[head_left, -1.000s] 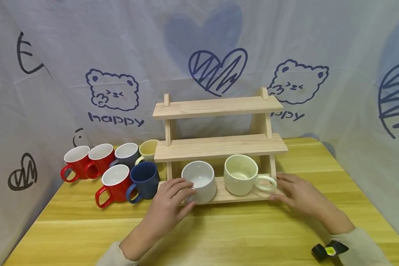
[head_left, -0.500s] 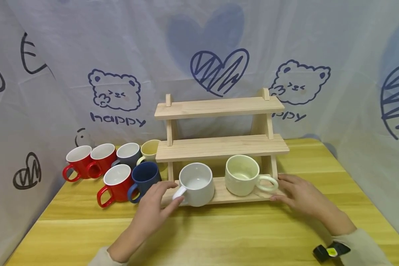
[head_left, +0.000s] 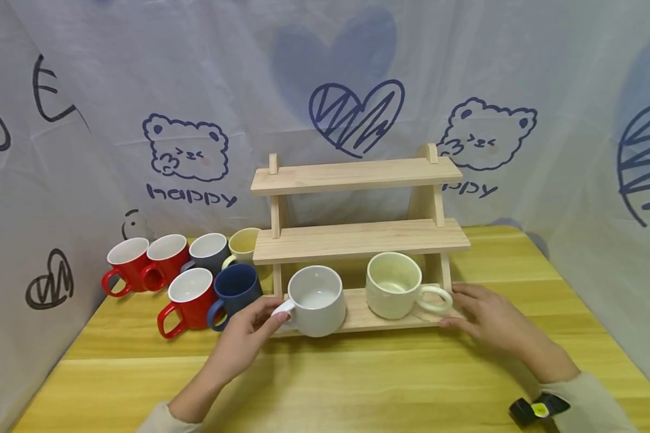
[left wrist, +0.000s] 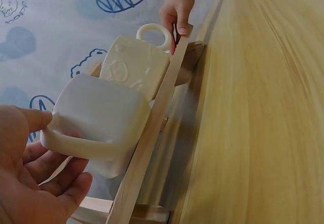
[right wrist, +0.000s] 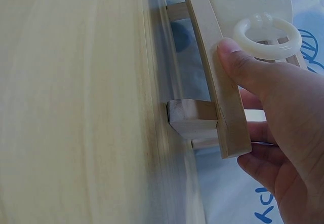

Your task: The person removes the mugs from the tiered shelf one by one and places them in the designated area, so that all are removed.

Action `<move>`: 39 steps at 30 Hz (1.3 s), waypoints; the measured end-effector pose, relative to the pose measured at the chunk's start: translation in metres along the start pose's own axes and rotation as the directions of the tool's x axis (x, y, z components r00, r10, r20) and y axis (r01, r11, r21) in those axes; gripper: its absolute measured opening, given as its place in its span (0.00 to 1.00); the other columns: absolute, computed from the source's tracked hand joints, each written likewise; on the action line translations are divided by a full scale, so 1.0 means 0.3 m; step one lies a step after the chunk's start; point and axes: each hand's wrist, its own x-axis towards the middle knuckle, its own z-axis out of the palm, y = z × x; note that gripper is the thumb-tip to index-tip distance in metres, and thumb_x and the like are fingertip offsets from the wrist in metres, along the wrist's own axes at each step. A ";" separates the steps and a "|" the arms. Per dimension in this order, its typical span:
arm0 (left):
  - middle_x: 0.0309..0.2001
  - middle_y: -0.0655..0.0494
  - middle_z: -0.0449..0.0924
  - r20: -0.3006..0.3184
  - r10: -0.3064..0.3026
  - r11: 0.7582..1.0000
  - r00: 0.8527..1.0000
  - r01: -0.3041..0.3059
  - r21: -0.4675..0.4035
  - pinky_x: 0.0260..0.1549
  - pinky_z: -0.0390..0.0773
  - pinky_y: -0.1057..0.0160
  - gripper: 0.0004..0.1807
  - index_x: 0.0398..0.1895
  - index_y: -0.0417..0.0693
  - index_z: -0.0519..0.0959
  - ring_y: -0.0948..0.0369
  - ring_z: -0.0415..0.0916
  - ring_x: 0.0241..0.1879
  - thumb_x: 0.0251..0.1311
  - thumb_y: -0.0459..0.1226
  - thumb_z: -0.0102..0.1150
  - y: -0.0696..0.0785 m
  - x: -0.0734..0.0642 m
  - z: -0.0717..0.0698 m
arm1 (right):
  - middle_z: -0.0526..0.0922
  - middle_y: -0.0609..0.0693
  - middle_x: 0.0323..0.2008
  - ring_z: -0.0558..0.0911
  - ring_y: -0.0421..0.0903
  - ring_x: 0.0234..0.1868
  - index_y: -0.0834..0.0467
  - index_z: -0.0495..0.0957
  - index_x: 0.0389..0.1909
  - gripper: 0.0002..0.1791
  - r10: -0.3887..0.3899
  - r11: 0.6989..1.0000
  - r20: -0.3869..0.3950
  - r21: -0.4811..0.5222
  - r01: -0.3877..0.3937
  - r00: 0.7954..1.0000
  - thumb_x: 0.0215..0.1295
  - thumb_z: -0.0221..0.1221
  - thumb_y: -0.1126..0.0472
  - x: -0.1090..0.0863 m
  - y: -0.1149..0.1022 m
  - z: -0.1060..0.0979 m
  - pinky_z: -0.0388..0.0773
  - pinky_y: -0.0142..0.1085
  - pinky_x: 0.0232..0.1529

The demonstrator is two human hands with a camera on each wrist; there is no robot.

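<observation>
On the bottom board of a three-tier wooden shelf (head_left: 360,237) stand a white mug (head_left: 315,310) at left and a pale cream mug (head_left: 391,294) at right. My left hand (head_left: 239,340) pinches the white mug's handle, which points left and towards me. The left wrist view has the thumb and fingers of that hand (left wrist: 38,165) about the handle. At the board's right end, my right hand (head_left: 490,316) grips the wood, close to the cream mug's handle. Seen from the right wrist, its thumb lies on the board (right wrist: 223,82) with the other fingers behind.
Left of the shelf, several mugs stand close together: red ones (head_left: 191,300), a dark blue one (head_left: 237,294), a grey one (head_left: 210,251) and a yellow one (head_left: 242,243). The yellow-brown wooden table (head_left: 357,385) reaches back to a printed curtain (head_left: 336,48).
The white mug has turned so its handle shows at left, and has shifted slightly left. My left hand has moved from the mug's side to the handle. My right hand stays put.
</observation>
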 end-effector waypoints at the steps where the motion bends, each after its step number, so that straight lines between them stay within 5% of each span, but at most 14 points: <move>1: 0.45 0.54 0.84 0.007 -0.015 1.000 1.000 0.015 -0.010 0.48 0.80 0.65 0.14 0.53 0.46 0.80 0.59 0.81 0.45 0.67 0.39 0.60 0.001 0.002 -0.004 | 0.80 0.60 0.53 0.80 0.62 0.51 0.60 0.83 0.49 0.29 0.001 1.000 0.000 0.000 -0.001 1.000 0.56 0.67 0.41 0.000 0.000 0.000 0.77 0.57 0.51; 10: 0.47 0.43 0.81 0.048 -0.098 0.979 0.994 0.105 -0.177 0.47 0.81 0.57 0.16 0.55 0.36 0.78 0.52 0.81 0.46 0.67 0.35 0.58 0.011 0.021 -0.019 | 0.80 0.60 0.53 0.79 0.61 0.52 0.59 0.83 0.48 0.28 0.011 1.000 0.000 -0.001 -0.011 1.000 0.56 0.67 0.41 -0.005 0.005 -0.004 0.76 0.57 0.52; 25: 0.49 0.40 0.80 -0.005 -0.217 0.921 0.976 0.204 -0.332 0.45 0.81 0.57 0.15 0.53 0.32 0.78 0.52 0.81 0.45 0.65 0.29 0.59 0.029 0.027 -0.025 | 0.80 0.60 0.53 0.79 0.62 0.52 0.59 0.82 0.49 0.29 0.033 0.999 0.009 0.002 -0.033 0.999 0.56 0.67 0.41 -0.008 0.000 -0.012 0.76 0.57 0.52; 39: 0.49 0.39 0.79 -0.066 -0.243 0.896 0.968 0.198 -0.397 0.46 0.81 0.59 0.17 0.55 0.26 0.75 0.55 0.81 0.44 0.66 0.28 0.57 0.050 -0.005 -0.091 | 0.80 0.60 0.53 0.79 0.61 0.52 0.59 0.82 0.48 0.28 0.011 1.000 0.005 0.003 -0.011 1.000 0.57 0.67 0.40 0.001 0.006 -0.003 0.76 0.56 0.52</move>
